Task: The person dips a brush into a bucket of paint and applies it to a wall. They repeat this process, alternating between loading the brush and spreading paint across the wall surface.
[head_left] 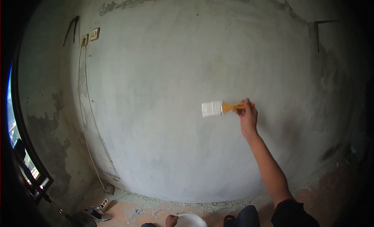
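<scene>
My right hand (248, 117) is closed round the yellow wooden handle of a paintbrush (228, 106). The brush lies sideways in front of the wall (163, 94), its wide bristles pointing left and coated white. At the bottom edge of the view, my left hand (171, 220) is closed at the rim of a white bucket (191, 215). Only the upper part of the bucket shows, and the view's lower edge cuts off the rest.
A switch (94, 34) and a socket (85, 39) sit high on the left, with a cable running down to a power strip (104, 204). Metal brackets (318, 36) stick out from the wall. Plaster flakes litter the floor (156, 212) by the wall. A window (29, 164) is at far left.
</scene>
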`<state>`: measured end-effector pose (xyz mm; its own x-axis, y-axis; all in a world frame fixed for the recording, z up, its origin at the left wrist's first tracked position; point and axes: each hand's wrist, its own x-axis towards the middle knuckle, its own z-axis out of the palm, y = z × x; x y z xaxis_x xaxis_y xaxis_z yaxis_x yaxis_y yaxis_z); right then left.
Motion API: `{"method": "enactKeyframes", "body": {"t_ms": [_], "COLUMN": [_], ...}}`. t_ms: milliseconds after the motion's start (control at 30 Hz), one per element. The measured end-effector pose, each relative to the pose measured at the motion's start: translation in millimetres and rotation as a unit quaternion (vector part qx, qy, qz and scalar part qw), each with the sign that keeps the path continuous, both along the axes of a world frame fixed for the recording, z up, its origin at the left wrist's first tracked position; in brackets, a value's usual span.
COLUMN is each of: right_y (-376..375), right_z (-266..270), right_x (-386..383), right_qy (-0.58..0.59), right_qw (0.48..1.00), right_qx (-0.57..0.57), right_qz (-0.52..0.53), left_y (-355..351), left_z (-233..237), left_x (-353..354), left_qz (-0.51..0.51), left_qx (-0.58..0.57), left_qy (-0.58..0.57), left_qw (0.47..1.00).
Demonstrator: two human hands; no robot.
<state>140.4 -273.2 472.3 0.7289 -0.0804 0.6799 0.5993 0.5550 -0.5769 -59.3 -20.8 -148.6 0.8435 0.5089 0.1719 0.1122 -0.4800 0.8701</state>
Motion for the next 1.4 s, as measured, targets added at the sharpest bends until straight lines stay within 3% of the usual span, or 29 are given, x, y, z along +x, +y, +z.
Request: {"method": "enactKeyframes", "body": {"t_ms": [100, 233, 333, 367, 433, 467, 533, 700, 867, 967, 1067, 1100, 1200, 1400], "right_y": [12.0, 21.7, 23.1, 24.1, 26.0, 27.1, 31.4, 41.2, 43.9, 44.3, 44.8, 44.4, 44.0, 62.3], "right_z": [82.8, 145.3, 168.2, 166.9, 164.8, 160.0, 149.7, 113.1, 73.6, 50.1, 34.2, 36.3, 50.6, 122.4], "right_x": [17.2, 18.6, 23.1, 22.4, 16.3, 20.0, 33.9, 43.8, 39.7, 30.1, 21.0, 17.6, 4.8, 19.4], "right_qy": [-0.099, -0.215, -0.385, -0.385, -0.453, -0.452, -0.543, -0.529, -0.544, -0.550, -0.568, -0.568, -0.465, -0.464], "right_qw": [0.987, 0.952, 0.827, 0.828, 0.703, 0.704, 0.603, 0.592, 0.590, 0.584, 0.580, 0.581, 0.669, 0.678], "right_qx": [-0.032, -0.093, -0.232, -0.234, -0.316, -0.317, -0.321, -0.357, -0.409, -0.434, -0.470, -0.469, -0.503, -0.484], "right_qz": [-0.119, -0.200, -0.336, -0.335, -0.447, -0.447, -0.488, -0.492, -0.433, -0.410, -0.346, -0.347, -0.289, -0.301], "left_y": [-10.0, -12.2, -17.5, -18.9, -19.1, -18.2, -17.0, -19.7, -18.6, -22.0, -19.3, -18.7, -17.5, -27.3], "left_z": [51.3, 36.7, 42.5, 47.9, 57.5, 49.7, 35.4, 41.3, 29.3, 47.0, 32.7, 27.9, 27.2, 58.7], "left_x": [-16.2, -10.3, -15.1, -17.2, -19.3, -19.1, -13.2, -15.3, -14.2, -18.7, -14.8, -12.5, -13.6, -15.5], "left_qz": [-0.037, -0.056, -0.076, -0.084, -0.102, -0.102, -0.111, -0.108, -0.119, -0.120, -0.146, -0.141, -0.136, -0.141], "left_qx": [-0.014, -0.033, -0.068, -0.091, -0.136, -0.137, -0.158, -0.139, -0.141, -0.112, -0.140, -0.142, -0.140, -0.125], "left_qy": [-0.008, 0.027, 0.100, 0.114, 0.141, 0.143, 0.133, 0.146, 0.129, 0.169, 0.126, 0.138, 0.154, 0.166], "left_qw": [0.999, 0.998, 0.990, 0.986, 0.975, 0.975, 0.972, 0.974, 0.974, 0.972, 0.971, 0.970, 0.969, 0.968]}}
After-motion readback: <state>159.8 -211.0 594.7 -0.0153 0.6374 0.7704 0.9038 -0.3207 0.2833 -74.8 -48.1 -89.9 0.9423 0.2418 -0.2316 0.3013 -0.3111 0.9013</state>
